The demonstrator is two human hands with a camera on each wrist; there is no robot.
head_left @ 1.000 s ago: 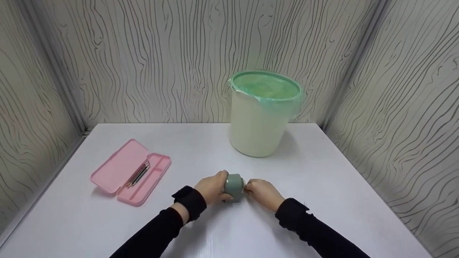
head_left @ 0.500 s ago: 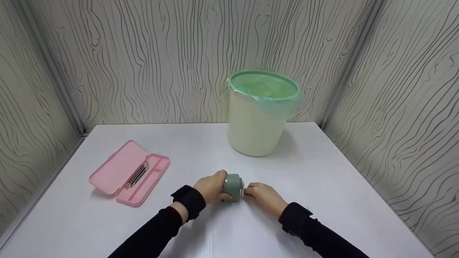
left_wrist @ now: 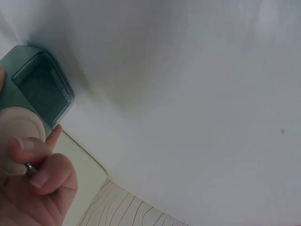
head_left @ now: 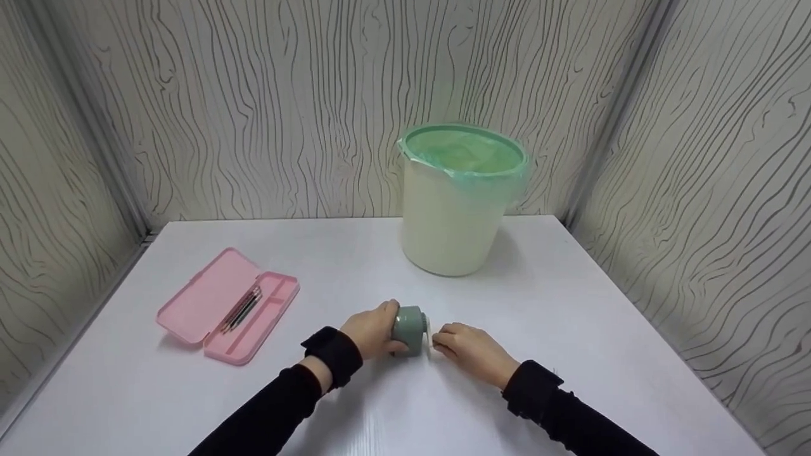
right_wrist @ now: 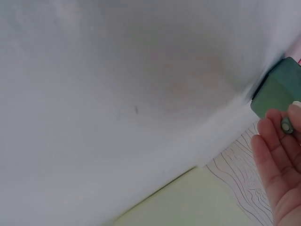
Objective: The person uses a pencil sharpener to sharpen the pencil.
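Observation:
A green hand-crank pencil sharpener [head_left: 408,330] lies on the white table, gripped from its left side by my left hand [head_left: 370,332]. Its pale crank [left_wrist: 21,123] faces right, toward my right hand [head_left: 474,353]. Fingers and thumb of that hand pinch the small green crank knob [right_wrist: 286,125], which shows between them in the right wrist view. In the left wrist view, a see-through dark shavings drawer [left_wrist: 44,87] is visible on the sharpener's body. My left palm hides the sharpener's other end.
An open pink pencil case [head_left: 266,323] with several pencils [head_left: 242,310] sits on the left of the table. Behind the hands stands a tall cream bin [head_left: 447,228] with a green rim and bag. Wood-patterned walls [head_left: 285,114] enclose the table at the back and sides.
My right hand has shifted slightly right and toward me, and the crank has turned with it. My left hand keeps its grip on the pencil sharpener. The head view has drifted a little.

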